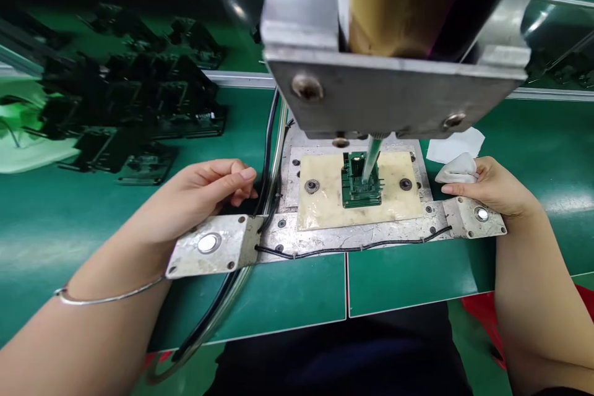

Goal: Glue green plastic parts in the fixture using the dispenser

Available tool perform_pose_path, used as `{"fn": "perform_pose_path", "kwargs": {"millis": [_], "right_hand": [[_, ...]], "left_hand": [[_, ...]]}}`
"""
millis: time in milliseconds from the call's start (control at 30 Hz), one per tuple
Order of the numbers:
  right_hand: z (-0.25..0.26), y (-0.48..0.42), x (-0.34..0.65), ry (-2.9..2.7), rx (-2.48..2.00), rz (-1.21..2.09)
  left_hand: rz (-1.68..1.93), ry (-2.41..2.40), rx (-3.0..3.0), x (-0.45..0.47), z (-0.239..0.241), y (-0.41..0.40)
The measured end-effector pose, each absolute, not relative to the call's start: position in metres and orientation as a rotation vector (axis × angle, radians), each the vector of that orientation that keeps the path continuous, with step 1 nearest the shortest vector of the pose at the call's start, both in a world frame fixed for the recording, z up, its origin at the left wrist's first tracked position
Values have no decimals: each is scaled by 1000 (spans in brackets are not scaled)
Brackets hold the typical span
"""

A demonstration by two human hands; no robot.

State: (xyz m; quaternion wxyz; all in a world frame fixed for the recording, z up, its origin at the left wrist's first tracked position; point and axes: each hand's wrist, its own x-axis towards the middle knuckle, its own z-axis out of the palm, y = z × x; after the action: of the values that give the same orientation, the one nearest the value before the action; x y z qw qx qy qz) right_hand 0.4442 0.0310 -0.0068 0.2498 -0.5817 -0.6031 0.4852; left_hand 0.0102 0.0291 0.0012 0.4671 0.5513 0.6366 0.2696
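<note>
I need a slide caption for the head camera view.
Right hand holding thin white material, left hand beside a black cable, green circuit board between them.

The left forearm (111, 284) slants inward from the lower left, its left hand (197, 189) loosely curled, thumb (234, 184) lying along the bent forefinger. The right forearm (533, 284) rises steeply opposite, the right hand (503, 189) turned inward, its fingers and thumb pinched together.

Pale green object (34, 159) at far left
</note>
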Motion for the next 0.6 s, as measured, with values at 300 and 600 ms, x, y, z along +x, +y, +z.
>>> {"fn": "perform_pose_path", "kwargs": {"millis": [300,600], "right_hand": [[-2,29,440,-1606,-1639,1361],[-5,29,440,-1579,-1626,1391]], "left_hand": [[707,1567,1913,38,32,5],[436,1306,1825,106,28,32]]}}
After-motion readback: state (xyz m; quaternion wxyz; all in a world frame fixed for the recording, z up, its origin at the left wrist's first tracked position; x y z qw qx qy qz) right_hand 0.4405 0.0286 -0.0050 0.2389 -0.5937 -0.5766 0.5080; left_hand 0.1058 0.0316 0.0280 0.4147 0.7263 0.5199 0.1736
